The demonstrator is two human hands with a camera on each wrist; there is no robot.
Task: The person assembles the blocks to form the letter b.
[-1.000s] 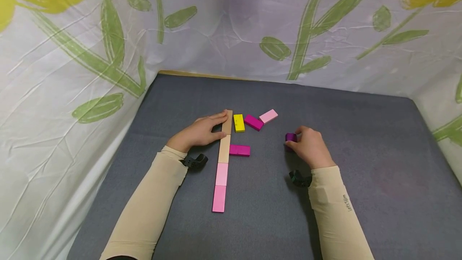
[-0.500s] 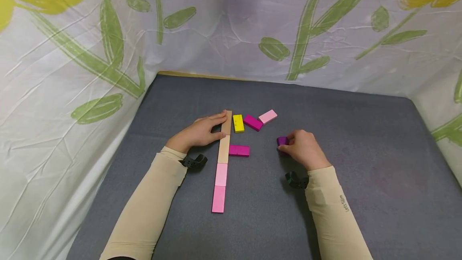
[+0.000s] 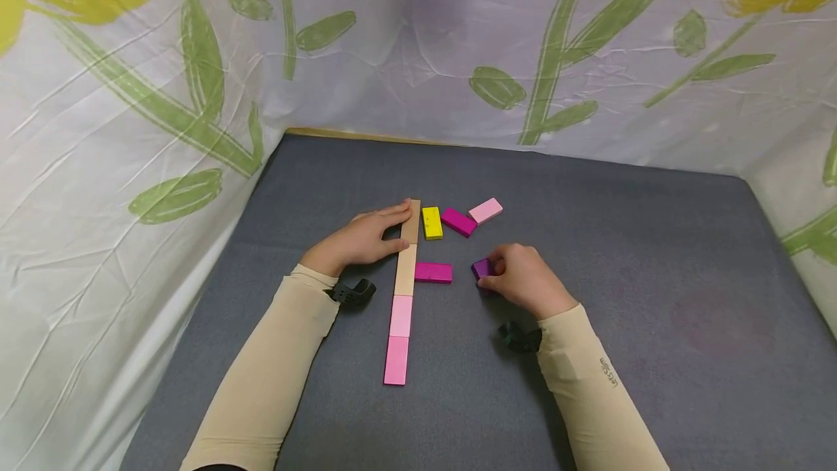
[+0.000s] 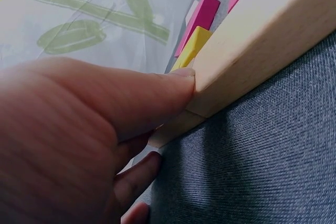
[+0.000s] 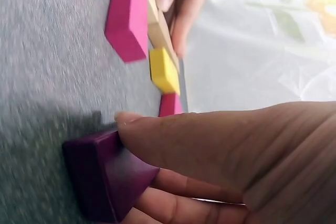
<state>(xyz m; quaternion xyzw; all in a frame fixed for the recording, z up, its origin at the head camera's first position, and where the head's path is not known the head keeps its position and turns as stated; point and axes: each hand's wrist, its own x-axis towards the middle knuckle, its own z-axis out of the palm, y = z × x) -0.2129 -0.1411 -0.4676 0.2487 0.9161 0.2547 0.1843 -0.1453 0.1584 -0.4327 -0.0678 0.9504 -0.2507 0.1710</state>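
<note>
A straight row of blocks runs toward the near side: a tan wooden block [image 3: 410,222] and a paler wooden block [image 3: 405,270], then two pink blocks [image 3: 401,315]. My left hand [image 3: 364,240] rests against the left side of its far end, fingertips and thumb touching the wood. In the left wrist view the thumb [image 4: 152,98] presses near the joint of the wooden blocks. My right hand [image 3: 528,278] pinches a purple block [image 3: 482,270] between thumb and fingers, low over the cloth. To its left, a magenta block [image 3: 434,272] lies crosswise against the row's right side.
Right of the row's far end lie a yellow block [image 3: 432,223], another magenta block [image 3: 459,222] and a light pink block [image 3: 486,211], the last two touching. Dark grey cloth [image 3: 654,260] covers the table. A white flower-painted curtain [image 3: 418,57] hangs behind and at the sides.
My right hand has moved left and nearer to me with the purple block, toward the crosswise magenta block, and the purple block has turned somewhat. My left hand stays in place.
</note>
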